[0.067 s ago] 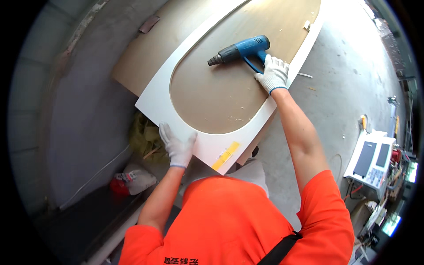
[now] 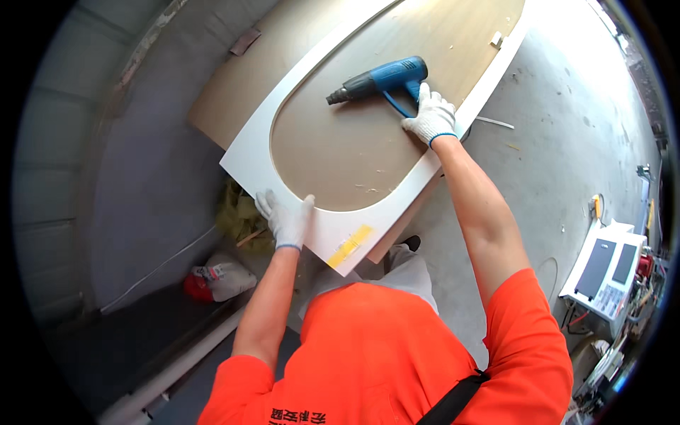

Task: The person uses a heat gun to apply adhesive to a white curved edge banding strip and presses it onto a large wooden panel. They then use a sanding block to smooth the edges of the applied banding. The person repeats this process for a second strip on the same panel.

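A white curved frame piece point(image 2: 248, 152) with a big oval opening lies on a brown board point(image 2: 354, 142). My left hand point(image 2: 285, 218), in a white glove, presses flat on the frame's near rounded end, fingers spread. A blue heat gun point(image 2: 379, 79) lies on the brown board inside the opening, nozzle pointing left. My right hand point(image 2: 430, 117), also gloved, rests at the heat gun's handle, fingers curled around it. A strip of yellow tape point(image 2: 349, 245) sits on the frame's near corner.
A grey concrete floor point(image 2: 559, 142) spreads to the right. A white machine with dark panels point(image 2: 605, 273) stands at the right edge. Below the board's left side lie a yellowish bundle point(image 2: 237, 216) and a red and white bag point(image 2: 216, 278). A grey wall point(image 2: 142, 177) runs along the left.
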A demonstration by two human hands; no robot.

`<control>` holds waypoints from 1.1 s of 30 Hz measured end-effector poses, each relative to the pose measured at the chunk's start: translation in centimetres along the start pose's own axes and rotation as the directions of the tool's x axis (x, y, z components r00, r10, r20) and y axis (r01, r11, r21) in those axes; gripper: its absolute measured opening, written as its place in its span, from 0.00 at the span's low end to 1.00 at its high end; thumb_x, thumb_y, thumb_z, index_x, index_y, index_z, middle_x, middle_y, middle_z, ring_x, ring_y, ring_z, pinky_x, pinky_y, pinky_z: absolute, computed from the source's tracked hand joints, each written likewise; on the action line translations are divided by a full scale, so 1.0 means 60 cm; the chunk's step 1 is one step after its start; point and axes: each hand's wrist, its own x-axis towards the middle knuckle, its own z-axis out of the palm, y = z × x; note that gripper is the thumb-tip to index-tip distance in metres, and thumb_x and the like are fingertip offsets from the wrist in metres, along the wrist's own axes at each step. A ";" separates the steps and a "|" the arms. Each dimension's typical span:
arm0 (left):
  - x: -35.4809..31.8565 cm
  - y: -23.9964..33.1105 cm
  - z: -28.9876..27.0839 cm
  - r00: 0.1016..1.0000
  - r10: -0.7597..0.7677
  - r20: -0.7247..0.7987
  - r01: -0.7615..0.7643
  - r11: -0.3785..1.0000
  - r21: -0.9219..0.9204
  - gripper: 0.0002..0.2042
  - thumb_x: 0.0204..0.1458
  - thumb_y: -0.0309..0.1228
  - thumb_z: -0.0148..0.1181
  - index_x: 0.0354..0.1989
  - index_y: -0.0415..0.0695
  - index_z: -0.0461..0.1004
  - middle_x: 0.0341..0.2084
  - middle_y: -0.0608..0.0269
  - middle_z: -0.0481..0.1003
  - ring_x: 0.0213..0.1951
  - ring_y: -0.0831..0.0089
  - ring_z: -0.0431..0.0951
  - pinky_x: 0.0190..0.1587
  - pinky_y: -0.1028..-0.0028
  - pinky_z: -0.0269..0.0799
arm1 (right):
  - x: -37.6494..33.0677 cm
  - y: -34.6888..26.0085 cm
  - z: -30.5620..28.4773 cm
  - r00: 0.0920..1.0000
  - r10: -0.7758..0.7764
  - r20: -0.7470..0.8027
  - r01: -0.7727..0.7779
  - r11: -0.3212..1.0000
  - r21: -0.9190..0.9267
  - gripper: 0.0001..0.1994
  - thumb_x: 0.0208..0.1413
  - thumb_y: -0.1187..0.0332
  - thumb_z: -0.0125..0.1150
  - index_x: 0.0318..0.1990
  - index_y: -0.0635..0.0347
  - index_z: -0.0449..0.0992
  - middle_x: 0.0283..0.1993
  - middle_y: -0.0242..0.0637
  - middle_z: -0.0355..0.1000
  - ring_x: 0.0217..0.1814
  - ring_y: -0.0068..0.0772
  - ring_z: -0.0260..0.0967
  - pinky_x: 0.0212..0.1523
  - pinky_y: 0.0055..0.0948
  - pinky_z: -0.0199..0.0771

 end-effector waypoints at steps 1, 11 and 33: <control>0.023 0.009 0.011 0.993 -0.119 0.028 0.118 0.992 0.042 0.58 0.50 0.49 0.79 0.82 0.29 0.51 0.83 0.31 0.44 0.83 0.36 0.46 0.84 0.51 0.48 | 0.006 -0.011 -0.001 0.999 0.004 0.053 -0.006 0.999 0.043 0.49 0.48 0.45 0.78 0.74 0.60 0.65 0.69 0.52 0.73 0.74 0.54 0.69 0.74 0.52 0.65; -0.002 0.012 0.060 0.932 -0.356 -0.074 0.357 0.934 0.000 0.56 0.54 0.50 0.72 0.83 0.29 0.48 0.85 0.35 0.39 0.80 0.38 0.58 0.80 0.53 0.60 | -0.152 0.195 -0.049 0.984 0.147 0.102 -0.164 0.505 0.847 0.36 0.38 0.52 0.82 0.55 0.62 0.80 0.43 0.39 0.81 0.44 0.37 0.81 0.52 0.37 0.81; -0.217 1.046 0.499 0.081 0.911 0.405 -0.469 0.394 -0.791 0.35 0.52 0.36 0.80 0.68 0.41 0.74 0.67 0.46 0.74 0.68 0.49 0.76 0.72 0.58 0.71 | -0.281 1.067 -0.192 0.617 0.768 0.171 0.228 -0.382 0.896 0.22 0.57 0.49 0.78 0.49 0.51 0.77 0.38 0.31 0.78 0.29 0.26 0.77 0.33 0.35 0.80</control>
